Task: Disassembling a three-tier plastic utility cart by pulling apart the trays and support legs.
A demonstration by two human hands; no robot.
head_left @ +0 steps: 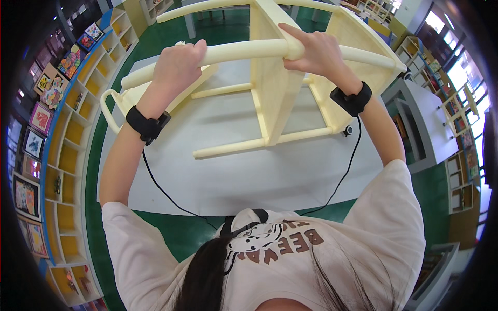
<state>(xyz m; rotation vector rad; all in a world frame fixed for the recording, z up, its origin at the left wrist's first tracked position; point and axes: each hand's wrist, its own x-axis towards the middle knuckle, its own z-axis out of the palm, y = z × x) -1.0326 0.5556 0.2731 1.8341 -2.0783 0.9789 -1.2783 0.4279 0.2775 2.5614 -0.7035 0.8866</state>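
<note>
Cream rounded rail (244,50), left hand (179,63) clenched around it, right hand (314,51) gripping its bulging joint (294,48), flat panel (277,85)

The frame (272,88) is pale yellow everywhere. The worktop (233,181) is plain light grey, and the floor (93,176) is deep green. Both wristbands (148,125) and their cables (171,200) are black. The shirt (373,223) is off-white, with brown letters (314,237) and a black-lined drawing (257,241). The shelf (82,160) is cream, with yellow backs (74,132).
</note>
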